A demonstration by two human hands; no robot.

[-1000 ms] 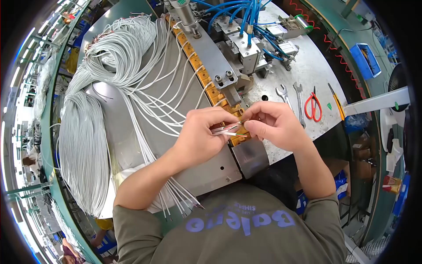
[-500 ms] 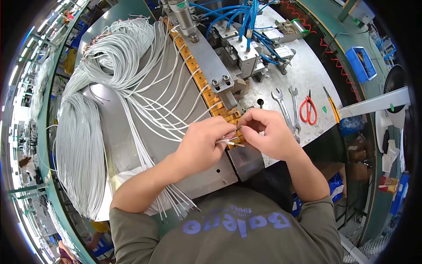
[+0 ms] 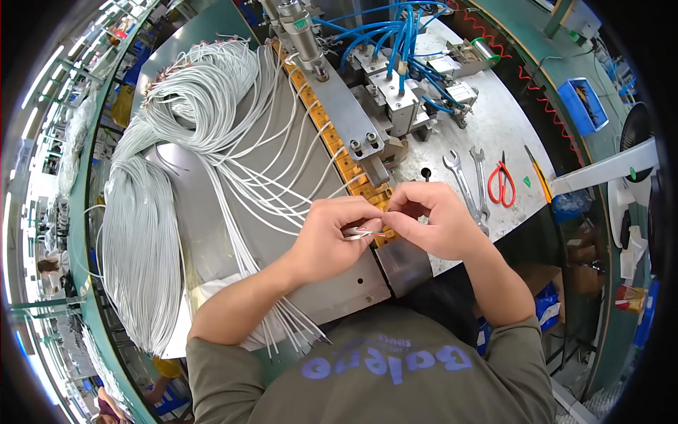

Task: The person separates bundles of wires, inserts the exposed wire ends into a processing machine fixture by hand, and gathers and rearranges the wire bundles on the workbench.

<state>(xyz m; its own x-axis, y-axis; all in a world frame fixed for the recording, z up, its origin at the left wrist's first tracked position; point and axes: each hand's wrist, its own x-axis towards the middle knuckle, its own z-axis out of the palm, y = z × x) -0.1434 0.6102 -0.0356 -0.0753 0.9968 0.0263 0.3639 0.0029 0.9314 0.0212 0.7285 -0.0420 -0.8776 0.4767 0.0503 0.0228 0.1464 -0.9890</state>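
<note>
My left hand point(image 3: 332, 237) is closed around several white cables point(image 3: 361, 233), whose stripped ends show thin coloured wires by the fingers. The fingertips of my right hand point(image 3: 434, 219) pinch together against those of my left, at the wire ends; what exactly sits in that pinch is too small to see. Both hands are just over the near end of the yellow slotted fixture strip point(image 3: 347, 168). From the strip's slots, white cables point(image 3: 272, 180) run left to a large looped bundle point(image 3: 205, 92).
A metal press assembly point(image 3: 339, 106) with blue air tubes point(image 3: 399, 35) stands beyond the strip. Wrenches point(image 3: 462, 180), red-handled scissors point(image 3: 502, 185) and a yellow cutter point(image 3: 540, 175) lie at right. More cables point(image 3: 141, 261) hang at the left. A blue bin point(image 3: 583, 104) stands farther right.
The view has shifted slightly, so the scene sits a little lower and to the right. My right fingertips have closed in on the wire ends; my left hand keeps its hold on the cables.
</note>
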